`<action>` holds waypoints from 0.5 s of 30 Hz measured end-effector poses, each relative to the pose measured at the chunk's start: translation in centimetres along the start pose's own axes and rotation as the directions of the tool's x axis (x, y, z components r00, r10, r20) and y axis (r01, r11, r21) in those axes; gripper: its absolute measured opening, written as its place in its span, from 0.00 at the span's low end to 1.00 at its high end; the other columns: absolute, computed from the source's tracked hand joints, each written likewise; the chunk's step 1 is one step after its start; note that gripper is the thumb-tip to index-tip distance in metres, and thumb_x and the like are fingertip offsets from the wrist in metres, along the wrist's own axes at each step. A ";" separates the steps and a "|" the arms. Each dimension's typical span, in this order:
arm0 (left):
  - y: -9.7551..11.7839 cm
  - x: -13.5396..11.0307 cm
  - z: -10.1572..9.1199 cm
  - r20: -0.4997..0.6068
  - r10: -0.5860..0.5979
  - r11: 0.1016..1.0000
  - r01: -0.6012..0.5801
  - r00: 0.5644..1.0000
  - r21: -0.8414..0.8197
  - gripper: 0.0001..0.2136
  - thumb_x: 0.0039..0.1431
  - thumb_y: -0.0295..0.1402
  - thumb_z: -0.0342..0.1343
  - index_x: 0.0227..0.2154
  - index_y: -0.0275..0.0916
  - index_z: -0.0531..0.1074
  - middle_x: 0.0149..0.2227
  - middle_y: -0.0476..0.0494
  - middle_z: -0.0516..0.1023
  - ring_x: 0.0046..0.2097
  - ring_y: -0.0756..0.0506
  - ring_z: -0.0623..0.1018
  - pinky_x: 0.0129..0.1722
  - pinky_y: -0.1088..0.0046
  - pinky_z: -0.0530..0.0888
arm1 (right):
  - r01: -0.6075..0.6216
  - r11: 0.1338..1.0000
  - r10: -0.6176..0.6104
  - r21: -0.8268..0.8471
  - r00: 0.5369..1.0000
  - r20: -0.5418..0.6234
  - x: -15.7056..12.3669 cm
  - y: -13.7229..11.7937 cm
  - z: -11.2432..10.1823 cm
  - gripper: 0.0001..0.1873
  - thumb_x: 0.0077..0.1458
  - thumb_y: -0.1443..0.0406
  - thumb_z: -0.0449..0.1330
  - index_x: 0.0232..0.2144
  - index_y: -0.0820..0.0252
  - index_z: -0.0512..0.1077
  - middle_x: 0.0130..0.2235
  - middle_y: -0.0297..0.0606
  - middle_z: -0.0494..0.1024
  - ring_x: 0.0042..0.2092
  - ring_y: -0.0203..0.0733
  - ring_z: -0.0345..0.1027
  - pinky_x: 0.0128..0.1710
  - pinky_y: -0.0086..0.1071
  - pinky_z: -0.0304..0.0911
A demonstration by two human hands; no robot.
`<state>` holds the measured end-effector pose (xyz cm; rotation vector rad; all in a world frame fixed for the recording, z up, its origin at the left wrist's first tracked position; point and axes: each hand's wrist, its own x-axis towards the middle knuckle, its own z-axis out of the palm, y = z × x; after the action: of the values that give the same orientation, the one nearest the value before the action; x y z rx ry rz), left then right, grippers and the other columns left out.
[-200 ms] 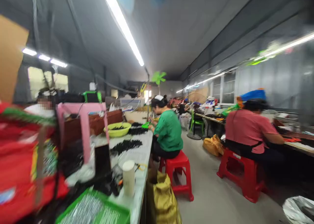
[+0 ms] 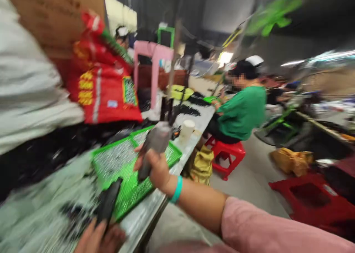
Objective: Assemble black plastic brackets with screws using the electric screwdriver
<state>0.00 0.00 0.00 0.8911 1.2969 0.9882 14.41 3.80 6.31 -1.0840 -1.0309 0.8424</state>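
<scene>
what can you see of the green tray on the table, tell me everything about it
The green tray is bright green, shallow and plastic-looking, with a raised rim and dividers. Thin silvery pieces fill its far left section, with more in others; much green shows in the near part. It rests on the table. The right hand, holding a dark grey object, hides its middle; the black piece in the left hand overlaps its near left edge. Blur hides whether either touches it.
</scene>
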 end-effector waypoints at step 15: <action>-0.3 -1.0 -0.2 -0.206 -0.187 0.911 0.091 0.960 -0.403 0.11 0.38 0.34 0.63 0.24 0.38 0.66 0.21 0.53 0.70 0.20 0.52 0.68 0.20 0.74 0.72 | 0.122 0.969 -0.130 0.213 0.991 0.025 3.8 6.4 0.1 0.21 0.52 0.47 0.55 0.31 0.59 0.70 0.17 0.29 0.67 0.19 0.31 0.60 0.21 0.28 0.57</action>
<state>-0.18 -1.06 0.00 0.3725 1.2821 1.2139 15.16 9.00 1.06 -0.8168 -1.0067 0.8518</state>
